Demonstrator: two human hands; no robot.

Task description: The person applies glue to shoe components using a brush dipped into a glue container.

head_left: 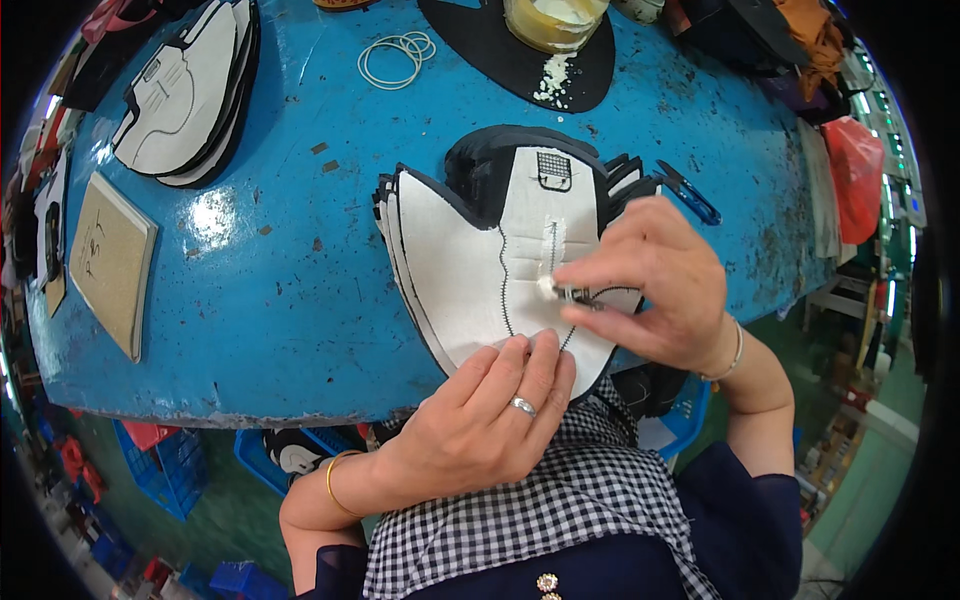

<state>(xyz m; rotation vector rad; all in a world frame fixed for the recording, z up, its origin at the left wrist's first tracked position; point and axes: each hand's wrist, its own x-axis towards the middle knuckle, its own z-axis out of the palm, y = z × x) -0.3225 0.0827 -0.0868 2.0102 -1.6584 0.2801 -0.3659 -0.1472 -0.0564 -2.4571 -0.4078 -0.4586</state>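
Note:
In front of me on the table lies a stack of white-and-black shoe upper pieces (450, 250) with dark zigzag stitching. The top one carries a small grid-patterned patch and a strip of white paste (552, 240) down its middle. My left hand (490, 405) rests on the near part of the top piece, fingers stretched out and lying flat. Between thumb and fingertips, my right hand (665, 285) pinches a small dark applicator (573, 296), its whitish tip at the near end of the paste strip. My fingers hide part of the applicator, so its exact kind is unclear.
A tub of white paste (555, 25) stands on a black sheet (480, 50) with white crumbs. Blue-handled snips (690, 193) lie right of the stack. More upper pieces (185, 105), a brown notebook (108, 265) and rubber bands (395, 60) lie leftward. Blue crates (165, 470) stand below.

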